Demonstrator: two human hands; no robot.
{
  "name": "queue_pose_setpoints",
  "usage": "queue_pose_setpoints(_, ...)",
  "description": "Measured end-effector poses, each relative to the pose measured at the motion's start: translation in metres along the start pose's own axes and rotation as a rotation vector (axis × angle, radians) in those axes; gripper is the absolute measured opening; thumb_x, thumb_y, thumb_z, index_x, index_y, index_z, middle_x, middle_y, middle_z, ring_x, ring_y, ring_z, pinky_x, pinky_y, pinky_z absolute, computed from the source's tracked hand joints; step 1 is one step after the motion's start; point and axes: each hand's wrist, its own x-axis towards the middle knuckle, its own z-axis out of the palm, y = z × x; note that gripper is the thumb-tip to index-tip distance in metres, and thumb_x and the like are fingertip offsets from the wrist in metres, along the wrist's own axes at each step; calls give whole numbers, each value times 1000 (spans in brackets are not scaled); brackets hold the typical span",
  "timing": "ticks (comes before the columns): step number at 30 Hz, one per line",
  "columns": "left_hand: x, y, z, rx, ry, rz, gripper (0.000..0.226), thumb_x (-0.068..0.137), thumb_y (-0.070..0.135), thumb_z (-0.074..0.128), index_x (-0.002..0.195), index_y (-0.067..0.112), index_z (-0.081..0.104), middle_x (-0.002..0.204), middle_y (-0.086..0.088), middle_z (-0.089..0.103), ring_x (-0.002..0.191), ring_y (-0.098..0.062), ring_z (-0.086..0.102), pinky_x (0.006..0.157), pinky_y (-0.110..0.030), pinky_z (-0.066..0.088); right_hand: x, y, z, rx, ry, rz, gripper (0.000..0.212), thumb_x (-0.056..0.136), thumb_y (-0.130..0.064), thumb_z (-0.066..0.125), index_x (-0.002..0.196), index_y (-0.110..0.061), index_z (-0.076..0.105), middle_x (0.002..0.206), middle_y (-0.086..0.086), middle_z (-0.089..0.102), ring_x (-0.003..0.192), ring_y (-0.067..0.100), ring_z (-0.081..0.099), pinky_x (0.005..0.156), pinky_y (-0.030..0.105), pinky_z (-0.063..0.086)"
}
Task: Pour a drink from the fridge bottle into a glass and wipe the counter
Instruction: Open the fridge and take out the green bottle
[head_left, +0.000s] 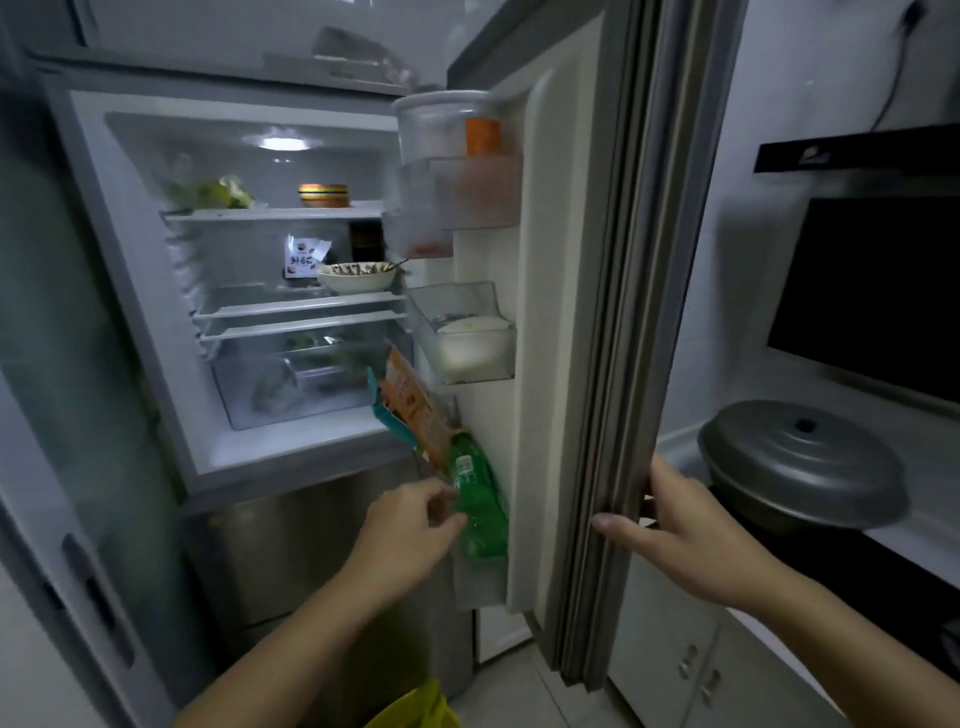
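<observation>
The fridge stands open in front of me. A green plastic bottle (475, 499) with a white label leans in the lowest door shelf (480, 582). My left hand (410, 530) is at the bottle's left side, with thumb and fingers curled around its lower half and touching it. My right hand (680, 525) grips the edge of the open fridge door (613, 364), thumb on the inner seal, fingers behind it. No glass is in view.
Orange and teal packets (410, 410) lean just above the bottle. Upper door bins hold a white tub (470, 338) and clear containers (447, 124). Fridge shelves hold a bowl (356, 275) and greens. Right: a counter with a lidded grey pot (800, 462), a dark range hood, and cabinet doors below.
</observation>
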Motion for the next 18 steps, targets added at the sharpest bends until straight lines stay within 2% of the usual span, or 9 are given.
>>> queue_pose_setpoints(2, 25, -1, 9, -5, -66, -54, 27, 84, 28, 66, 111, 24, 66, 105, 5, 69, 97, -12, 65, 86, -33, 55, -2, 4, -3, -4, 21, 26, 30, 88, -29, 69, 112, -34, 52, 101, -10, 69, 96, 1, 66, 84, 31, 57)
queue_pose_setpoints(5, 61, 1, 26, -84, -181, -140, 21, 85, 24, 65, 104, 15, 61, 103, -5, 69, 94, -19, 66, 81, -31, 55, -4, 3, -7, -4, 37, 66, 26, 89, -26, 68, 109, -33, 53, 100, -8, 68, 95, -1, 65, 82, 27, 57)
queue_pose_setpoints(7, 83, 2, 39, -162, -213, -210, 34, 82, 21, 70, 110, 8, 54, 105, -7, 65, 96, -20, 64, 82, -31, 54, -5, 1, -7, -2, 53, 94, 25, 89, -24, 68, 108, -33, 53, 99, -9, 68, 95, -3, 65, 79, 25, 56)
queue_pose_setpoints(10, 107, 3, 57, -286, -238, -435, 48, 84, 17, 71, 120, 3, 43, 108, -7, 51, 101, -22, 55, 87, -25, 48, -7, -2, -7, -10, 68, 113, 29, 89, -24, 68, 111, -33, 53, 103, -10, 68, 98, -2, 64, 82, 26, 56)
queue_pose_setpoints(12, 119, 0, 66, -295, -248, -503, 52, 86, 19, 68, 127, -2, 42, 108, -10, 50, 94, -20, 51, 81, -22, 46, -8, -3, -7, -22, 67, 120, 29, 89, -25, 67, 113, -34, 53, 105, -11, 68, 99, -3, 64, 84, 25, 55)
queue_pose_setpoints(15, 131, -6, 77, -387, -269, -570, 60, 82, 18, 72, 131, -3, 43, 100, -11, 56, 83, -20, 56, 70, -25, 52, -9, -4, -6, -40, 59, 126, 27, 90, -24, 66, 110, -35, 52, 104, -11, 68, 98, -6, 63, 79, 20, 55)
queue_pose_setpoints(18, 137, -11, 85, -444, -303, -603, 70, 80, 18, 75, 135, -3, 39, 123, -18, 58, 100, -28, 58, 89, -32, 53, -8, -6, -6, -52, 55, 128, 29, 90, -23, 67, 108, -37, 50, 102, -13, 67, 96, -9, 63, 76, 15, 54)
